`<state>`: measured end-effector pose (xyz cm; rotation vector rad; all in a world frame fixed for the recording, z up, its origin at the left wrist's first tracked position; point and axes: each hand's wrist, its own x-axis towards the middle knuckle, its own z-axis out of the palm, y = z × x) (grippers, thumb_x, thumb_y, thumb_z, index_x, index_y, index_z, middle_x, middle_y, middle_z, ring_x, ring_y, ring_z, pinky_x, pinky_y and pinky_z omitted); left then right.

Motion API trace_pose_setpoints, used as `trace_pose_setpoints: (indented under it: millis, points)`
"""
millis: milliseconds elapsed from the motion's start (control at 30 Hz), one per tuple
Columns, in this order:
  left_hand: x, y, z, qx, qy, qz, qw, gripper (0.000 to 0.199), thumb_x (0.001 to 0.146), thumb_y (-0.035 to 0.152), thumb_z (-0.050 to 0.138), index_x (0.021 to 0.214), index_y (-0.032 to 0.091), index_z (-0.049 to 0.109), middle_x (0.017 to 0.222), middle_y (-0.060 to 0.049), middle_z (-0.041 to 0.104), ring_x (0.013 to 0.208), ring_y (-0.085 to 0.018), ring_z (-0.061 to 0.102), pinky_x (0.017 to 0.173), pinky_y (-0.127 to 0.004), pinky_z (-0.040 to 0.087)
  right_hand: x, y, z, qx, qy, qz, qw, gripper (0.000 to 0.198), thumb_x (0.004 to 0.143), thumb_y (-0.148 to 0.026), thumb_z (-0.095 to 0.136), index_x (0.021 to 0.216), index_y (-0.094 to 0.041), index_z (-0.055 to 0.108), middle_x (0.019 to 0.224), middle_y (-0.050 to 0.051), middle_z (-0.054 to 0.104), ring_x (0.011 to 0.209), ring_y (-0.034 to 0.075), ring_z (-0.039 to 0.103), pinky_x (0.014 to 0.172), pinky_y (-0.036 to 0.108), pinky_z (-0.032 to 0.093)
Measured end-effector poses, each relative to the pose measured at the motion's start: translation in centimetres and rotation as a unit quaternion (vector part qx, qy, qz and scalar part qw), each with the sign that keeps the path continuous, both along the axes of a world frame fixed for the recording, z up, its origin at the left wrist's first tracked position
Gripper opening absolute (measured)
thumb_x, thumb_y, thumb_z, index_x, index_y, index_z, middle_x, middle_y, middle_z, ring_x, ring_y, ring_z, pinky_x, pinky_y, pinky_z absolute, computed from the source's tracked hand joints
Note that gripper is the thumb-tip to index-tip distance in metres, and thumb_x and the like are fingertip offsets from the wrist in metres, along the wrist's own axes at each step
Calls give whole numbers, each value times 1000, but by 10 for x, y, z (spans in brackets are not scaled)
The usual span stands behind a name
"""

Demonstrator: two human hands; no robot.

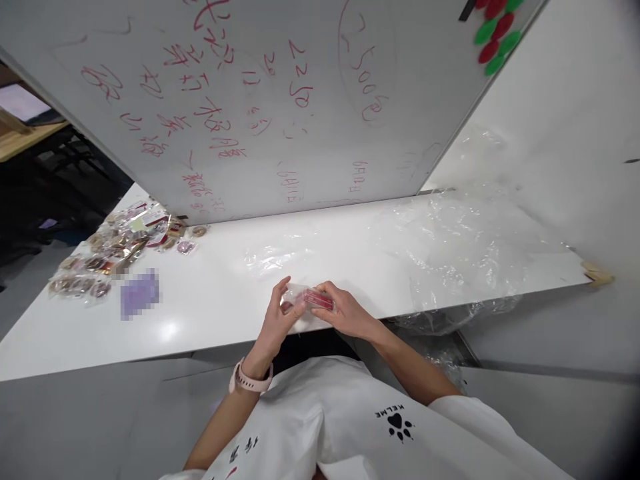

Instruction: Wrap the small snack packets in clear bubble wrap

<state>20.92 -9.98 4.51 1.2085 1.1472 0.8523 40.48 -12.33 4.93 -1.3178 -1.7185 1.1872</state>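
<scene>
Close to the table's front edge, my two hands meet over a small clear plastic bag (296,293). My left hand (280,313) has its thumb and fingers closed around the bag's left side, where a small dark reddish item (287,307) shows through. A flat red packet with pale stripes (320,300) is pinched in my right hand (347,312), up against the bag. Whether the packet lies inside the bag or in front of it, I cannot tell.
A whiteboard (280,133) with red writing stands along the table's back. Many small bagged items (115,250) are heaped at the left, beside a blurred purple rectangle (140,293). Clear plastic film (280,257) lies beyond my hands; larger crumpled sheets (465,253) hang over the right edge.
</scene>
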Motion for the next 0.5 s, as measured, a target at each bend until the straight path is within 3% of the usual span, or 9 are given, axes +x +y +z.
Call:
trace_pose_setpoints:
  millis: [100,233,300,367,433,500]
  points:
    - [17,-5,3,-36,-92,49,994,64,74,47,81,127,21,55,107,-7,70,93,-19,69,83,-31,54,4,2,0,20,35,9,999,25,91,-40,62,105,-23,51,96,1,58,85,16,54,79,32,42]
    - [38,-9,10,5,-85,93,992,41,69,41,85,96,18,65,80,0,71,67,-13,66,65,-24,53,16,1,-2,56,90,9,994,28,89,-41,66,107,-24,53,124,8,50,117,21,50,96,36,43]
    - [47,-10,14,37,-74,71,994,35,72,42,83,92,18,66,86,-3,73,74,-16,69,68,-26,55,26,-1,0,3,135,30,990,29,90,-43,66,108,-24,53,119,7,53,107,18,54,89,33,47]
    - [53,-9,18,85,-58,22,994,32,79,42,78,99,19,67,107,-8,73,101,-24,70,85,-33,57,42,1,5,-39,157,53,985,29,89,-44,68,105,-23,54,103,3,59,89,15,57,80,31,49]
    - [53,-5,17,139,-14,-26,990,42,85,41,72,122,23,63,135,-10,63,130,-28,56,106,-41,48,68,13,10,-47,161,45,985,30,86,-43,71,102,-22,57,98,2,62,85,14,59,80,32,51]
    - [43,-1,8,167,59,-32,984,57,89,43,66,142,29,49,152,-9,47,143,-29,41,115,-46,39,109,39,13,-52,167,-16,984,32,81,-44,75,100,-22,60,102,4,66,89,16,63,82,34,54]
